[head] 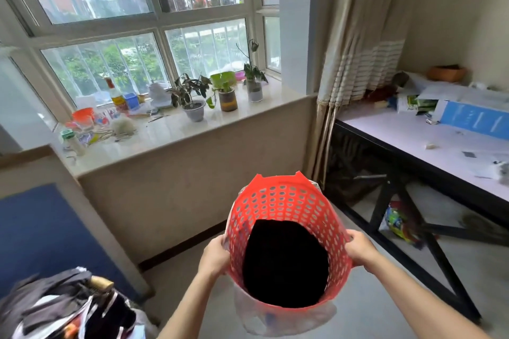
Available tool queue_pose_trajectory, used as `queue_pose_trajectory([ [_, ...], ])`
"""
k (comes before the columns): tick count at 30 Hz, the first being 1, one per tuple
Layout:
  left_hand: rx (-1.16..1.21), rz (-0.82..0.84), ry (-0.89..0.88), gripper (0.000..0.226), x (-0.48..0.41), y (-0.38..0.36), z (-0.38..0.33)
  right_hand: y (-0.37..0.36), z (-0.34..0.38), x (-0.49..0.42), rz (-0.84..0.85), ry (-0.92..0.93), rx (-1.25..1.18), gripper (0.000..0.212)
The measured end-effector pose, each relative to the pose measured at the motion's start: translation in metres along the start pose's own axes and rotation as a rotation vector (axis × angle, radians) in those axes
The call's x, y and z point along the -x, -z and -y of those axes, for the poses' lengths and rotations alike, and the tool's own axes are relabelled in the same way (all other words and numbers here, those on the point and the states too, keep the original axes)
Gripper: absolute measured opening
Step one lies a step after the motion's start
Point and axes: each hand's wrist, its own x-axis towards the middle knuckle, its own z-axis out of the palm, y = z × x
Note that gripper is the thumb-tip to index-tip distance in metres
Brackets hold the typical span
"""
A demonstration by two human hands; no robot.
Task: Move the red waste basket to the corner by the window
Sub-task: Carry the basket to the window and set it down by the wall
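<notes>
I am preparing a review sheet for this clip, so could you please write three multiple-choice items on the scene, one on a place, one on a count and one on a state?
1. Where do the potted plants stand?
A. on the windowsill
B. on the desk
C. on the floor

2. How many hands grip the red waste basket?
A. none
B. one
C. two

3. What state is the basket in?
A. resting upright on the floor
B. held up off the floor, tilted, with its opening towards the camera
C. lying on the desk

Answers:
1 A: the pots sit along the windowsill under the window.
2 C: the left hand and the right hand each clasp one side.
3 B: the dark inside faces the camera, and the far end points towards the corner by the curtain.
</notes>
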Motion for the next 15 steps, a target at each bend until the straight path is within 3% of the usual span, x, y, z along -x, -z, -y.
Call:
queue_pose_trajectory([
  [9,0.052,-0.033,0.015,0.037,-0.087,0.018,-0.013,-0.019,0.053,-0.092,0.024,0.016,0.013,0.006],
  [15,0.051,-0.048,0.05,0.037,-0.166,0.016,-0.038,-0.028,0.085,-0.185,0.06,0.002,0.021,0.014],
])
